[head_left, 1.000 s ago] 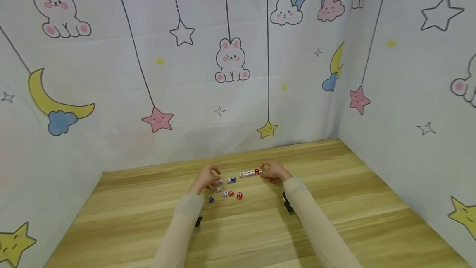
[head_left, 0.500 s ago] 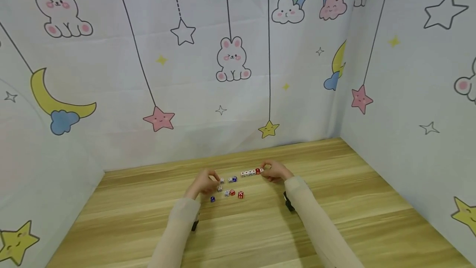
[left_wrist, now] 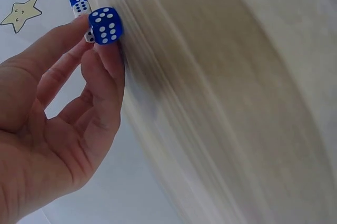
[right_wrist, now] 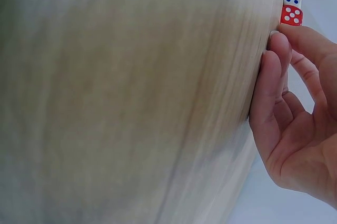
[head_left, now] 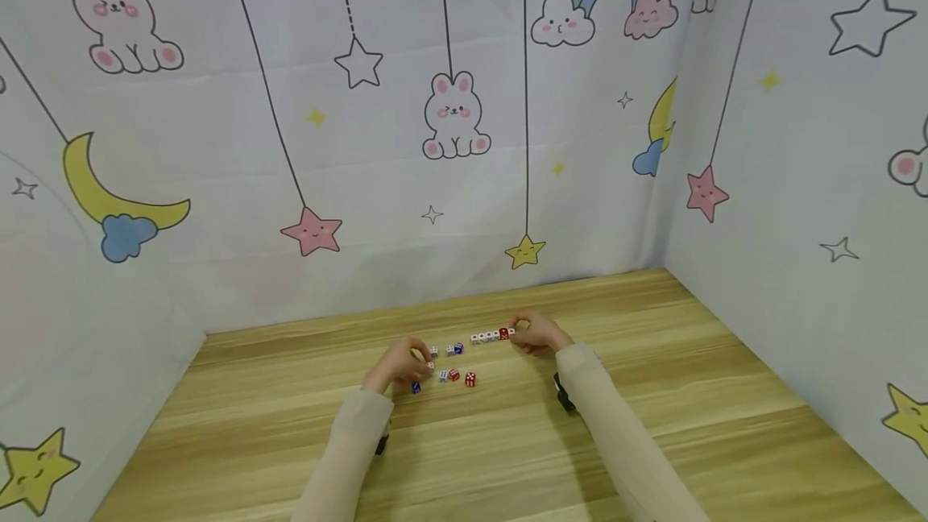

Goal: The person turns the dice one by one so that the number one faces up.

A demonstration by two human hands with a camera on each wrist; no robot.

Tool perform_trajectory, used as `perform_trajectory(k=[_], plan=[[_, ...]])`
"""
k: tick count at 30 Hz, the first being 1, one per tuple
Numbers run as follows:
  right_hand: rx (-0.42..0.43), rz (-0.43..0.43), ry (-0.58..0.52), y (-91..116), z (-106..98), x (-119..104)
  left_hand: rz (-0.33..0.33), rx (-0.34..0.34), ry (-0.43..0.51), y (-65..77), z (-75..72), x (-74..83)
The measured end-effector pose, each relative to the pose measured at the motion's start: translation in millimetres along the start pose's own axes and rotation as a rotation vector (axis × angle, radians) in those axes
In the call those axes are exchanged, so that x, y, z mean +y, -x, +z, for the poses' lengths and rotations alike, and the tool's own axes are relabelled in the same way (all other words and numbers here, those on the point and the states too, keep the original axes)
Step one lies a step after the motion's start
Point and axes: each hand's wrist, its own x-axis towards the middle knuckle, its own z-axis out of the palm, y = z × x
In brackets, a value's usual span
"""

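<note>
1. The left hand (head_left: 402,361) has moved toward the table's (head_left: 507,449) front edge; half a second ago it was beside the rear white die (head_left: 433,351), and now its fingertips are at the nearer white die (head_left: 430,366), partly covering it.
2. The right hand (head_left: 535,333) has stayed at the right end of the row, near the table's back edge, pinching the white end die (head_left: 511,332). The loose dice lie as before.
3. The left fingers are curled around the nearer white die, but I cannot tell whether they grip it; in the left wrist view the blue die (left_wrist: 105,26) stands in front of the fingertips.
4. That blue die has rounded corners and white pips, with six on one face.
5. In the row, four white dice (head_left: 485,338) and a red die (head_left: 503,334) adjoin the end one. The right wrist view shows blue pips on white, white pips on red.
6. Left of centre, the other dice lie loose: white, blue and red.
</note>
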Motion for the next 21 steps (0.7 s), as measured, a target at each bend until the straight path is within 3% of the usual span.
perform_trajectory(k=[21], plan=[[0.016,-0.005,-0.016,2.2,-0.2,-0.4,0.006,-0.027,-0.037,-0.3,-0.8,2.0]])
